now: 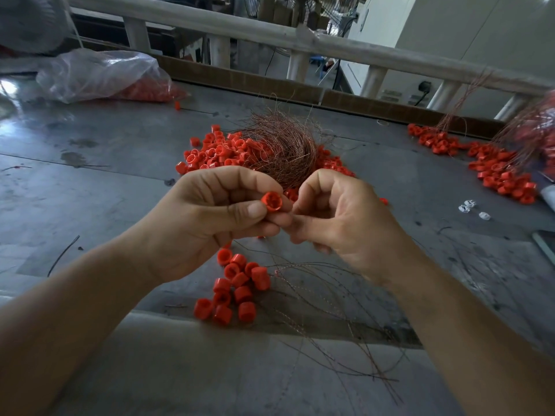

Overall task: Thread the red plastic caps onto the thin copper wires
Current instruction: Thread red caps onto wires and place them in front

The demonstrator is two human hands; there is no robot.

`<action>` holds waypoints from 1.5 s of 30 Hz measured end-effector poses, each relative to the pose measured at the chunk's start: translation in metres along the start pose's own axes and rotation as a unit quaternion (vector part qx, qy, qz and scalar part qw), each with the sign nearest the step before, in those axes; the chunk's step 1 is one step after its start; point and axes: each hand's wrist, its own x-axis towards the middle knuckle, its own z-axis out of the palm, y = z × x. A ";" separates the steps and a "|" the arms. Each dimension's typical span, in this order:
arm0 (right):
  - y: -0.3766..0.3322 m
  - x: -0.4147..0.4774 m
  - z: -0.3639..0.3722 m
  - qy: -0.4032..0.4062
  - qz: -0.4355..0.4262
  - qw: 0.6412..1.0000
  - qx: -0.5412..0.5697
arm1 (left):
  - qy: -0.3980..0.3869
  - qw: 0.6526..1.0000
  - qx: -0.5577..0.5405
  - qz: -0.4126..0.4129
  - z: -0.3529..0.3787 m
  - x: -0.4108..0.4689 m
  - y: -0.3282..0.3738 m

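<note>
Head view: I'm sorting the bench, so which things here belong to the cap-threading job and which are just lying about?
Job: red cap pinched in the left hand; right hand beside it; loose cap pile; copper wire bundle; capped wires in front.
Lying about: white plastic bits; black strand.

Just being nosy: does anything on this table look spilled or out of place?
Yes. The bag at far left lies slumped on its side, red caps inside, one stray cap loose beside it.
</note>
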 end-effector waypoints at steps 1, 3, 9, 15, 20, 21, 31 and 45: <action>-0.002 0.000 -0.007 -0.036 0.018 0.999 -0.022 | 0.000 1.000 0.000 -0.003 0.000 0.000 0.000; -0.004 0.001 -0.025 -0.078 0.062 0.992 -0.083 | 0.005 1.000 0.006 -0.011 0.000 0.000 0.000; 0.030 0.013 -0.062 0.131 0.095 0.933 -0.321 | 0.039 0.998 0.042 -0.039 0.003 0.000 -0.005; 0.051 0.023 -0.053 0.171 0.042 0.910 -0.376 | 0.048 0.997 0.053 -0.044 0.006 0.000 -0.005; 0.059 0.031 -0.041 0.183 0.018 0.890 -0.417 | 0.055 0.996 0.057 -0.046 0.007 0.001 -0.004; 0.060 0.032 -0.039 0.178 0.020 0.884 -0.432 | 0.056 0.996 0.057 -0.047 0.007 0.001 -0.004; 0.061 0.031 -0.038 0.144 0.002 0.865 -0.480 | 0.060 0.995 0.063 -0.051 0.008 0.001 -0.006; 0.053 0.025 -0.046 0.162 0.031 0.920 -0.354 | 0.063 0.994 0.070 -0.053 0.007 0.002 -0.006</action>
